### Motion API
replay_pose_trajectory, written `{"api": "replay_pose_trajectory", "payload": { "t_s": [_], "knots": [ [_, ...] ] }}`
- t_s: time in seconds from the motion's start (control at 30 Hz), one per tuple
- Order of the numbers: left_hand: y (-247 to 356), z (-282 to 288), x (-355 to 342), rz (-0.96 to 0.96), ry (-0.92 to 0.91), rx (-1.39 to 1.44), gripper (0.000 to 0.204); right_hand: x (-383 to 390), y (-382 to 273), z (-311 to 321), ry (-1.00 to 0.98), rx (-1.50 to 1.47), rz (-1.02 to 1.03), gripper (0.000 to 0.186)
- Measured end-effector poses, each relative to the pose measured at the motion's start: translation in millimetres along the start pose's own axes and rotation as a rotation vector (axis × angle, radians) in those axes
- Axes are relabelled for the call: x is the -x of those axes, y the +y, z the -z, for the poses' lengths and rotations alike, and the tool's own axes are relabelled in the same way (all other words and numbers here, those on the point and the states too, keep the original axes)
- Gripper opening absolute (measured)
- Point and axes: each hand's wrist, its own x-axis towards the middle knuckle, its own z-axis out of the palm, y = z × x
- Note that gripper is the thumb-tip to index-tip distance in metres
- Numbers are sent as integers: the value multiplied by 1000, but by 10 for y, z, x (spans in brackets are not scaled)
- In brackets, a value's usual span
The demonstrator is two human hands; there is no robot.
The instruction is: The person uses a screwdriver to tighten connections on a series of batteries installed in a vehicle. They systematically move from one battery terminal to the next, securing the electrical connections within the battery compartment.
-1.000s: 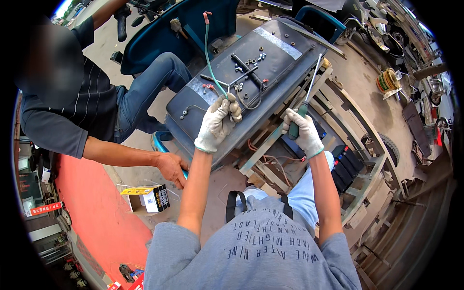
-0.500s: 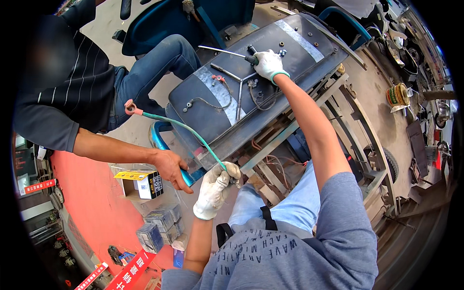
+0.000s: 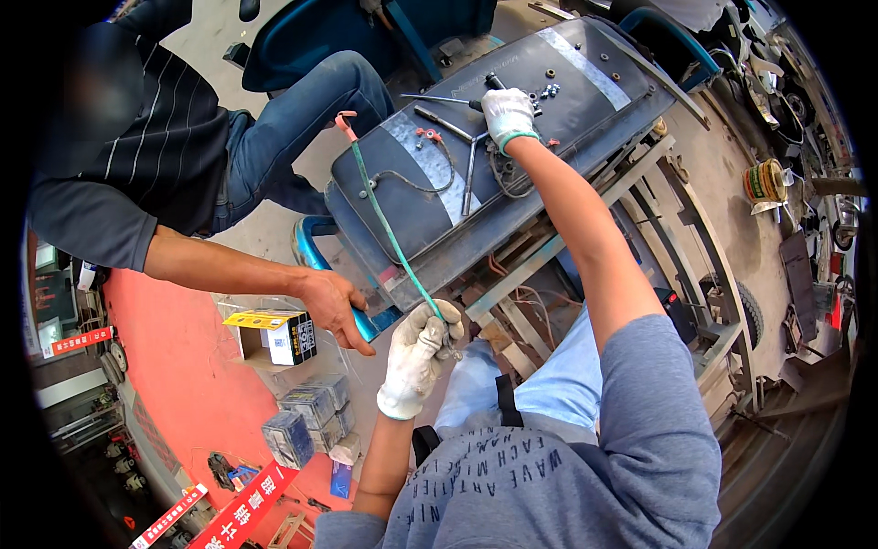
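My left hand (image 3: 416, 361), in a white work glove, is closed around the lower end of a green cable (image 3: 389, 233). The cable rises away from me to a reddish terminal clamp (image 3: 345, 125). What lies inside the curled fingers is partly hidden. My right hand (image 3: 508, 115), also gloved, is closed over the handle of a screwdriver (image 3: 439, 100) on the dark seat panel; the shaft points left and the fingertips are hidden. Beside it lie a three-armed wrench (image 3: 469, 169), a black-handled tool (image 3: 495, 81), small bolts (image 3: 550, 91) and a short cable with a red clamp (image 3: 430, 134).
A co-worker's bare hand (image 3: 336, 306) hangs over a blue curved rail (image 3: 306, 242), close to my left hand. Below are an opened carton (image 3: 291, 339) and several grey block-shaped batteries (image 3: 315, 403). A metal frame (image 3: 722, 265) stands at the right. Nuts (image 3: 615, 77) lie on the panel.
The green cable has swung more upright, its clamp moving right and up. The screwdriver's shaft lies flatter against the panel, and my right hand covers more of its handle. The view has shifted slightly.
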Motion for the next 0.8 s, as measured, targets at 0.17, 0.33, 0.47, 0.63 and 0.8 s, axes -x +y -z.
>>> {"api": "replay_pose_trajectory", "payload": {
  "t_s": [0.17,0.33,0.47,0.63,0.8],
  "knots": [
    [-49,69,48,-35,-34,74,23,64,-16,25,-14,-62,-74,17],
    [24,95,77,-70,4,-25,18,218,-10,-83,12,-109,-15,18],
    [102,-16,39,-90,16,-35,15,119,32,-116,-21,-109,-57,16],
    [52,-34,77,-156,30,5,20,97,22,-70,-87,-116,-50,19],
    [-36,68,215,-207,135,-48,30,9,-32,-147,-154,-169,-13,20]
  ]
}}
